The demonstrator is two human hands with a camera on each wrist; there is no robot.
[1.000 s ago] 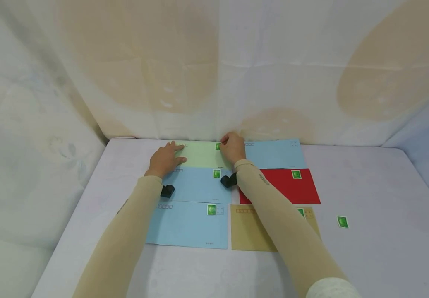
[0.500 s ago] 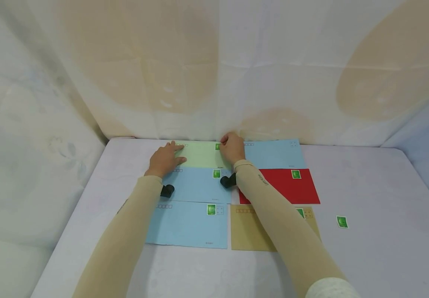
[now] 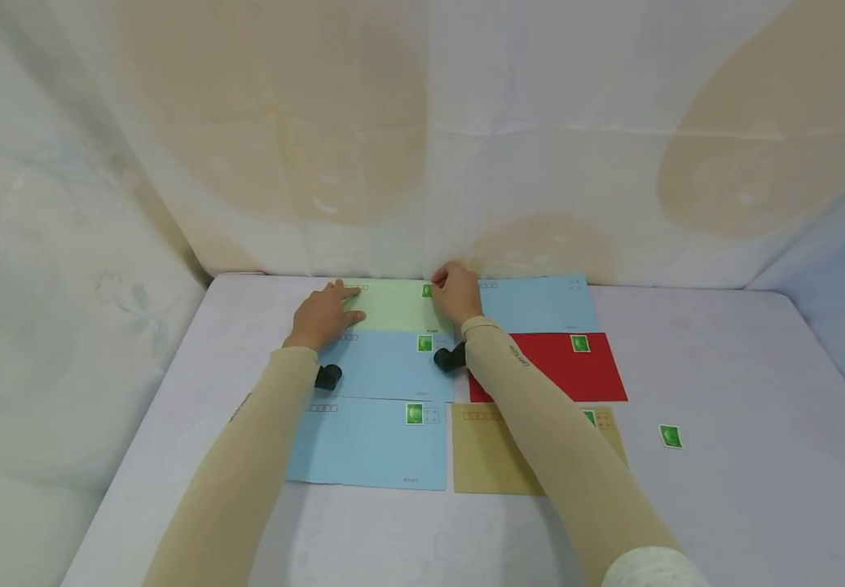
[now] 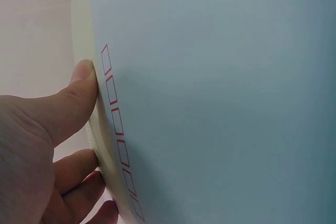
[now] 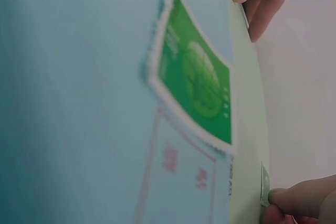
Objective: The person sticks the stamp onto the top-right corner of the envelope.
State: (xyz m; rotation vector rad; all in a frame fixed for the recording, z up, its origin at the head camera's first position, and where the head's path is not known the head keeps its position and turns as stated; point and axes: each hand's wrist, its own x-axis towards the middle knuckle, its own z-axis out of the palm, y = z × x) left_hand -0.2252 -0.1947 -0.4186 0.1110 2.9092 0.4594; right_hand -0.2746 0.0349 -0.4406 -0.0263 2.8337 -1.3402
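A pale green envelope [image 3: 393,306] lies at the back of the table. My left hand [image 3: 319,318] rests on its left end, thumb and index finger spread apart. At its top right corner my right hand [image 3: 459,293] pinches the edge of a green stamp [image 3: 427,290] between thumb and fingertip. The right wrist view shows that stamp [image 5: 265,184] against the envelope, partly hidden by the fingers. Just in front lies a light blue envelope [image 3: 385,367] bearing another green stamp [image 3: 424,343]; this nearer stamp [image 5: 197,74] looks large in the right wrist view.
Another blue envelope [image 3: 371,448], a red one [image 3: 576,371], a tan one [image 3: 491,461] and a back-right blue one [image 3: 539,303] lie around. A loose stamp [image 3: 671,436] sits on the white tablecloth [image 3: 745,489] at right. Cloth [image 3: 363,122] hangs behind the table.
Both hands stay nearly in place on the green envelope, the right still at the stamp. The whole head view shifts slightly.
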